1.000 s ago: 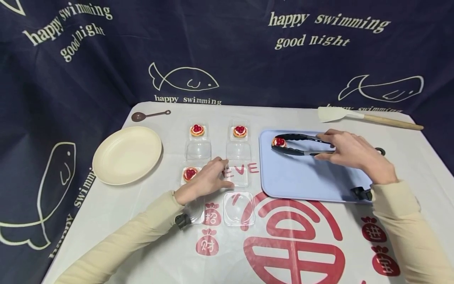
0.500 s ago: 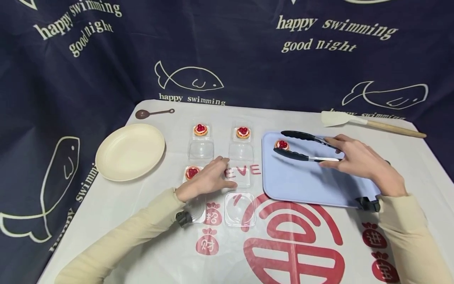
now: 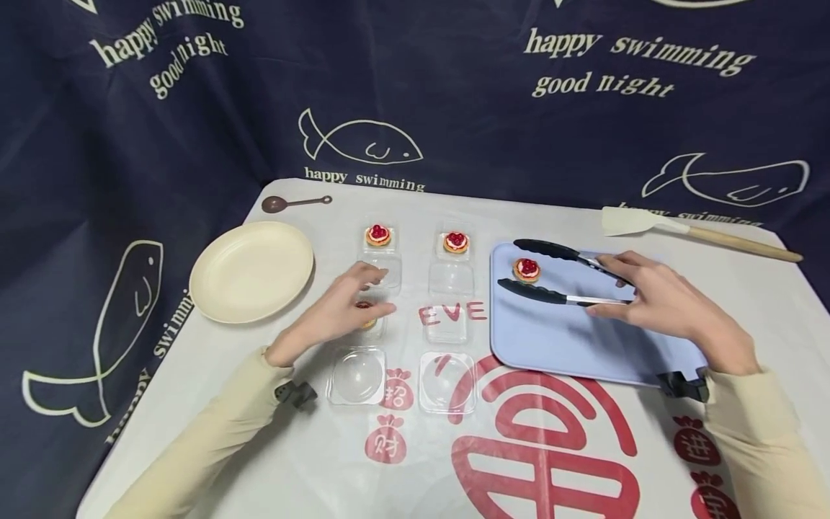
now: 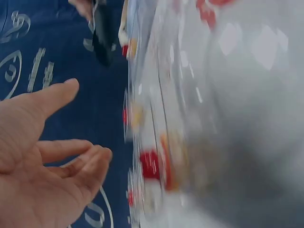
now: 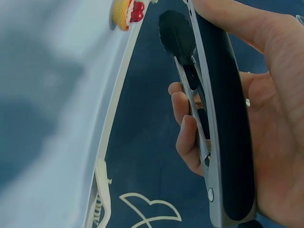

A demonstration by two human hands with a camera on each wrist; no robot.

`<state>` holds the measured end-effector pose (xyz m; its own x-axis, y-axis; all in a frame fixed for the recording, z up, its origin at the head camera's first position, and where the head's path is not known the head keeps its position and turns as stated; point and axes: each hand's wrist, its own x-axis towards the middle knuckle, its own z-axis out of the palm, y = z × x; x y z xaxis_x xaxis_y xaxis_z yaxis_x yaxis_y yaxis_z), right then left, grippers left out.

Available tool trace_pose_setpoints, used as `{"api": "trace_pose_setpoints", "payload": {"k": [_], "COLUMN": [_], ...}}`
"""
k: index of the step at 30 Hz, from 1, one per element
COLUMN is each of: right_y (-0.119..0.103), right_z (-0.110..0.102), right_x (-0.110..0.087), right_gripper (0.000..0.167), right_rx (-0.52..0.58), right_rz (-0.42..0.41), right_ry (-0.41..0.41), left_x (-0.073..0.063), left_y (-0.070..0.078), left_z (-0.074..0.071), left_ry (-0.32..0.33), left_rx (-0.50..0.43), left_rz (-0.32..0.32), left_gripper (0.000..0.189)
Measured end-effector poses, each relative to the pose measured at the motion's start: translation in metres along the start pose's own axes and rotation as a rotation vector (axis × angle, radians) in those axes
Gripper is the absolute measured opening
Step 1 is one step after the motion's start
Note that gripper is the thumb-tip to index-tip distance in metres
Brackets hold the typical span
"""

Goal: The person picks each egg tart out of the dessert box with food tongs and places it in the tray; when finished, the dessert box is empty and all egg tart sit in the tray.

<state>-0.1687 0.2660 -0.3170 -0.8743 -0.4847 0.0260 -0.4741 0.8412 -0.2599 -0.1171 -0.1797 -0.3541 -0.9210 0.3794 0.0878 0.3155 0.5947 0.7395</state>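
My right hand (image 3: 668,299) holds a pair of black-tipped tongs (image 3: 534,292) above the blue tray (image 3: 558,346). The tongs' arms are spread on either side of a small tart (image 3: 527,270) with red fruit, which lies on the tray. In the right wrist view, the fingers and thumb wrap the tongs' handles (image 5: 225,128). My left hand (image 3: 333,310) hovers with loosely bent fingers over the near left clear plastic box, partly hiding the tart (image 3: 367,317) in it. That box's lid (image 3: 357,376) lies opened toward me. The left wrist view shows nothing between the fingers.
Two more opened clear boxes behind hold a tart (image 3: 379,235) and another tart (image 3: 456,242). The near right box (image 3: 447,323) has no tart. A cream plate (image 3: 253,274) and brown spoon (image 3: 295,204) lie left; a spatula (image 3: 700,232) lies behind the tray.
The tongs have spread and lifted off the tart, which stays on the tray. My left hand has moved left and back, from beside the near right box to above the near left tart.
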Motion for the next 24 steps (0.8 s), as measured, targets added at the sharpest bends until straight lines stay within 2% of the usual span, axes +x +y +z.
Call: {"api": "trace_pose_setpoints", "payload": {"k": [3,5,11,13,17,24], "right_y": [-0.006,-0.011,-0.034,-0.043,-0.061,-0.094], "right_z": [0.0,0.001,-0.001,-0.001,0.001,0.006], "right_x": [0.0,0.001,0.006,0.008,0.014,0.035], "right_gripper": [0.087,0.088,0.093,0.093,0.092,0.087], "right_rx": [0.0,0.007,0.013,0.02,0.041,0.057], "right_rz": [-0.048,-0.066,-0.102,-0.127,-0.166,-0.252], "right_ry": [0.007,0.003,-0.035,-0.052,-0.082,-0.127], "left_x": [-0.01,-0.017,-0.033,-0.036,-0.038,-0.038], "left_y": [-0.012,-0.019,-0.038,-0.043,-0.051,-0.057], "left_z": [-0.012,-0.018,-0.021,-0.02,-0.02,-0.019], "left_ry": [0.052,0.059,0.01,-0.012,-0.033,-0.045], "left_rx": [0.005,0.007,0.081,0.097,0.071,0.04], "left_rz": [-0.007,-0.027,-0.039,-0.041,-0.042,-0.063], "left_gripper": [0.057,0.059,0.067,0.07,0.069,0.07]}}
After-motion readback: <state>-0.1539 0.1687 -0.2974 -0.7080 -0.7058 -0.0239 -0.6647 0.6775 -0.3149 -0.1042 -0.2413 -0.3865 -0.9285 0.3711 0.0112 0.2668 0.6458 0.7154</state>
